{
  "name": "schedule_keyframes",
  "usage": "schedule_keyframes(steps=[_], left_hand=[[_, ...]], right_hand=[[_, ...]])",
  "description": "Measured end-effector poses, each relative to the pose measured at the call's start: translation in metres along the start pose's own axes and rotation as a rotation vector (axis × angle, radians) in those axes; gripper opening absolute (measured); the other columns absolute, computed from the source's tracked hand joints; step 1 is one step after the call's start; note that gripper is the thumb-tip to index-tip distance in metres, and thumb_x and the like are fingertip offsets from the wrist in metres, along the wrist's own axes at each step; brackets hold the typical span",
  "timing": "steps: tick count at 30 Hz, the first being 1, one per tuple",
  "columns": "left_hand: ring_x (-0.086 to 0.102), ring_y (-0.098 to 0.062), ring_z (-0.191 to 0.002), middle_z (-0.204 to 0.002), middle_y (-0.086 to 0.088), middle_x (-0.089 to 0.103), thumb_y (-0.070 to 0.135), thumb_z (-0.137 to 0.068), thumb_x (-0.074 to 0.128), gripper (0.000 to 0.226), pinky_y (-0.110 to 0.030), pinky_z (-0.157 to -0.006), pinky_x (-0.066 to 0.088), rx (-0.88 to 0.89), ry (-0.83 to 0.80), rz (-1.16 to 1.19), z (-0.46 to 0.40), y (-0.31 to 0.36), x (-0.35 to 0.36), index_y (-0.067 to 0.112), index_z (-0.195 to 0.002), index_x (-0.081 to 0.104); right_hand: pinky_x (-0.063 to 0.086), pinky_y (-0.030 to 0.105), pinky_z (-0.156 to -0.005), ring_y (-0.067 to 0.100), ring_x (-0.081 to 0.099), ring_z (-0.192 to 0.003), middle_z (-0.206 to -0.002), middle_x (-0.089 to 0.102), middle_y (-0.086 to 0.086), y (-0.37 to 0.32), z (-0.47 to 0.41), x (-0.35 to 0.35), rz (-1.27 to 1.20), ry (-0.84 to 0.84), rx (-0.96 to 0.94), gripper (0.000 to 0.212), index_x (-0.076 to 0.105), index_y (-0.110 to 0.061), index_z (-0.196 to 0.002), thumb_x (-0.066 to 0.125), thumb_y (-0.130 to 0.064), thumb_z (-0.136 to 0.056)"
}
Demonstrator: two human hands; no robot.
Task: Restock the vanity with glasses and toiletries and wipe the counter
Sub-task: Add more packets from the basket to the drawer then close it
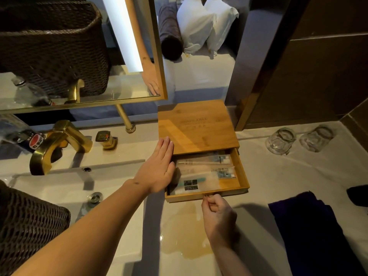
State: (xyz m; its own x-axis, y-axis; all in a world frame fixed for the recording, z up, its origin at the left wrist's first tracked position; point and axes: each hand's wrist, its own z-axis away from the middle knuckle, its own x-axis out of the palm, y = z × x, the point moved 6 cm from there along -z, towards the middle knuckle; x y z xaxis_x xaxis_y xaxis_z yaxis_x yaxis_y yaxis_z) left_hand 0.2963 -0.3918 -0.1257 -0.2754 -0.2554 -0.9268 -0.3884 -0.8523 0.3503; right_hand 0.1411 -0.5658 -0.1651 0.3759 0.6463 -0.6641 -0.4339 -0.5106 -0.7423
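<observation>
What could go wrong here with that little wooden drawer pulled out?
The right hand pinches only a tiny knob on the drawer; pulled further, it might slide out and spill the toiletry packets. The left hand braces the wooden box lightly, so it could skid toward the two glasses.

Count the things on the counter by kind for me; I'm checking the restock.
Glasses: 2
Wooden boxes: 1, drawer pulled out
Wrapped packets in the drawer: 3 that show
Dark cloths: 1
Plastic bottles: 1
Total: 8
</observation>
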Motion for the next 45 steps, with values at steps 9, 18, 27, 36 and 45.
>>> schedule_keyframes(steps=[9, 18, 27, 36, 45], left_hand=[[-0.030, -0.009, -0.145, -0.162, 0.001, -0.025, 0.041, -0.105, 0.022, 0.066, -0.025, -0.115, -0.015, -0.011, 0.003, -0.008, 0.000, 0.001, 0.000, 0.017, -0.157, -0.012], [-0.029, -0.010, -0.145, -0.164, -0.001, -0.022, 0.040, -0.105, 0.022, 0.067, -0.026, -0.116, -0.013, -0.018, 0.004, -0.015, 0.001, 0.002, -0.001, 0.015, -0.157, -0.011], [-0.030, -0.011, -0.146, -0.161, 0.002, -0.027, 0.048, -0.099, 0.016, 0.072, -0.027, -0.117, -0.011, -0.029, -0.006, -0.020, 0.002, 0.002, 0.001, 0.017, -0.157, -0.014], [-0.031, -0.009, -0.145, -0.162, 0.003, -0.026, 0.048, -0.097, 0.017, 0.073, -0.025, -0.115, -0.015, -0.019, 0.004, -0.035, -0.001, -0.001, 0.003, 0.017, -0.157, -0.012], [-0.030, -0.010, -0.146, -0.161, 0.003, -0.027, 0.048, -0.099, 0.017, 0.072, -0.026, -0.115, -0.015, -0.042, -0.001, -0.035, -0.001, -0.001, 0.003, 0.018, -0.157, -0.014]], right_hand=[[0.052, 0.019, -0.061, 0.003, 0.066, -0.074, -0.076, 0.070, -0.011, 0.003, 0.000, -0.002, -0.031, -0.046, -0.035, 0.023, 0.064, -0.031, -0.077, 0.076, -0.017, -0.089], [0.046, 0.012, -0.056, -0.006, 0.063, -0.070, -0.071, 0.063, -0.024, 0.000, -0.011, -0.001, -0.075, -0.042, -0.125, 0.033, 0.056, -0.043, -0.074, 0.076, -0.021, -0.088], [0.049, 0.019, -0.057, -0.004, 0.063, -0.072, -0.073, 0.065, -0.022, 0.006, -0.007, 0.001, -0.032, -0.113, -0.058, 0.034, 0.054, -0.048, -0.072, 0.072, -0.028, -0.092], [0.052, 0.022, -0.055, -0.002, 0.061, -0.073, -0.076, 0.063, -0.021, -0.002, -0.014, -0.002, 0.012, -0.166, -0.191, 0.017, 0.057, -0.041, -0.088, 0.070, -0.032, -0.092], [0.049, 0.023, -0.054, 0.001, 0.060, -0.070, -0.073, 0.060, -0.019, -0.008, -0.020, -0.008, -0.017, -0.134, -0.199, 0.024, 0.058, -0.036, -0.076, 0.073, -0.024, -0.090]])
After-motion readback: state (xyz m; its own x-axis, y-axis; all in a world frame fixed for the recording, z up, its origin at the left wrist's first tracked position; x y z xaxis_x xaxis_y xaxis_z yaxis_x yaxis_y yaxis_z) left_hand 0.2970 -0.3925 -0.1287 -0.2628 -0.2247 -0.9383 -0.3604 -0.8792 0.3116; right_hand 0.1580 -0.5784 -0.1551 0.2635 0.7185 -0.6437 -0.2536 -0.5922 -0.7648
